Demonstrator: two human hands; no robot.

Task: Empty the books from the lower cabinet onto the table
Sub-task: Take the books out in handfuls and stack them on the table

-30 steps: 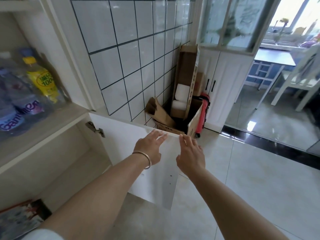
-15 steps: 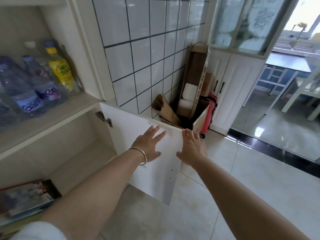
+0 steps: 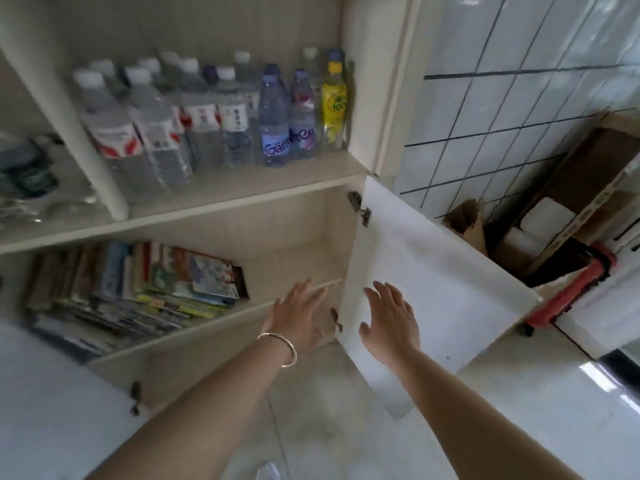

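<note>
The lower cabinet (image 3: 294,220) stands open, its white right door (image 3: 433,271) swung out wide. A pile of books (image 3: 138,289) lies on its shelf at the left, some flat, some leaning. My left hand (image 3: 298,317), with a bangle on the wrist, hovers with spread fingers in front of the shelf's right edge, empty. My right hand (image 3: 391,317) is also open, palm toward the inside of the door, near its hinge side. Neither hand holds anything. No table is in view.
Several water and drink bottles (image 3: 207,119) fill the shelf above. A left door (image 3: 52,393) is open at the lower left. Cardboard boxes (image 3: 571,209) and a red trolley (image 3: 571,292) stand by the tiled wall (image 3: 519,98) at right. Pale floor tiles lie below.
My view has swung left and down toward the cabinet interior. Both hands have left the door's top edge and moved left toward the shelf opening; the books are now in full view.
</note>
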